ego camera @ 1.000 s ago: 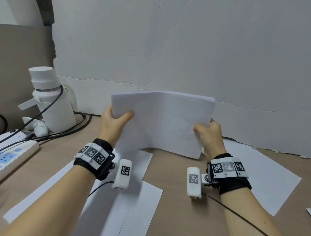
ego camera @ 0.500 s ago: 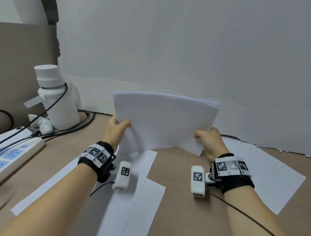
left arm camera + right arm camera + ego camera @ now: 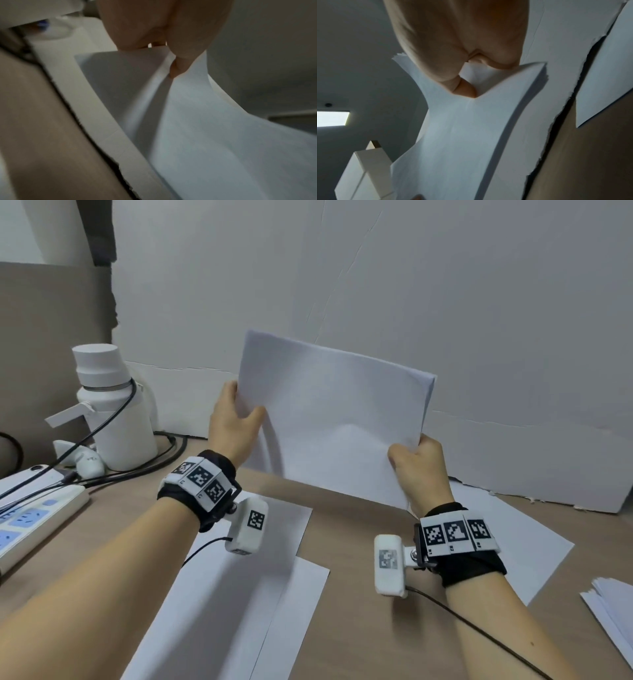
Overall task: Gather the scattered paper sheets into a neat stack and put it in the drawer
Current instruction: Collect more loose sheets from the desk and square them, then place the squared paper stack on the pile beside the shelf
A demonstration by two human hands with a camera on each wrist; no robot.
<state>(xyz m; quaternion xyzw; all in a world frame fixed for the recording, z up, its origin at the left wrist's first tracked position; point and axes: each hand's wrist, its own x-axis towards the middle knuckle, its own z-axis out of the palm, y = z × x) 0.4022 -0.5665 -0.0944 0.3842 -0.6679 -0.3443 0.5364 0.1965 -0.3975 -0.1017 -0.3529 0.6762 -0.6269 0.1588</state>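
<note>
A: Where is the stack of paper (image 3: 337, 419) relative to the hands?

B: Mid-frame, upright, lifted clear of the desk (image 3: 356, 604). The left hand (image 3: 233, 426) pinches its left edge, thumb on the near face, fingers behind. The right hand (image 3: 419, 470) pinches the lower right corner, thumb pressed into the sheet, which bows between the grips.

A: And the loose sheets?

B: Two sheets (image 3: 239, 594) lie at the lower centre, one sheet (image 3: 513, 542) to the right, a small pile (image 3: 613, 611) at the right edge.

A: What changed from half a second ago?

B: The stack has tilted, left side higher, and its bottom edge, then near the desk, has risen.
</note>
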